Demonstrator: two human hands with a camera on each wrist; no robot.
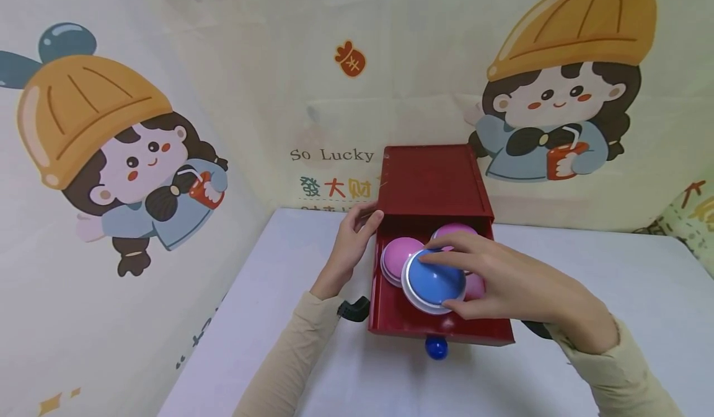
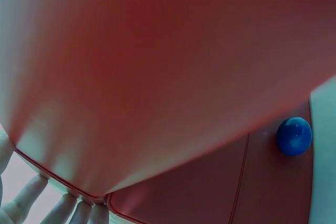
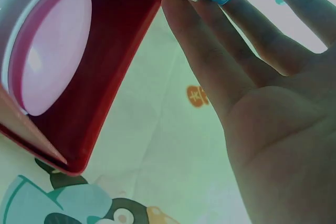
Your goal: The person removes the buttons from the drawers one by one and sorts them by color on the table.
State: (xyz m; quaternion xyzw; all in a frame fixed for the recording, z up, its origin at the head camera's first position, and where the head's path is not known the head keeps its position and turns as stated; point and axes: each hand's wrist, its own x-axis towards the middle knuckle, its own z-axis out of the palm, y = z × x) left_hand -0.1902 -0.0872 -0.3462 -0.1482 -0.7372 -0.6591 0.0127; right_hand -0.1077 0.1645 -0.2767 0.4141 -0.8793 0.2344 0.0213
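Observation:
A round blue domed button [image 1: 437, 276] with a white base is held by its rim between the thumb and fingers of my right hand [image 1: 507, 277]. It is over the open drawer of a red box [image 1: 435, 178], overlapping the pink buttons in the head view. One pink domed button [image 1: 403, 256] lies at the drawer's left, another pink button [image 1: 454, 231] is farther back, and more pink shows behind my right fingers. My left hand [image 1: 352, 237] touches the box's left side near its back, with fingertips along the red edge in the left wrist view.
On the drawer front is a blue knob [image 1: 437, 347]. The box stands on a white table [image 1: 301, 262] against a cream cloth backdrop [image 1: 312, 51] printed with cartoon figures. A dark strap piece [image 1: 354, 309] shows at my left wrist, near the drawer's side.

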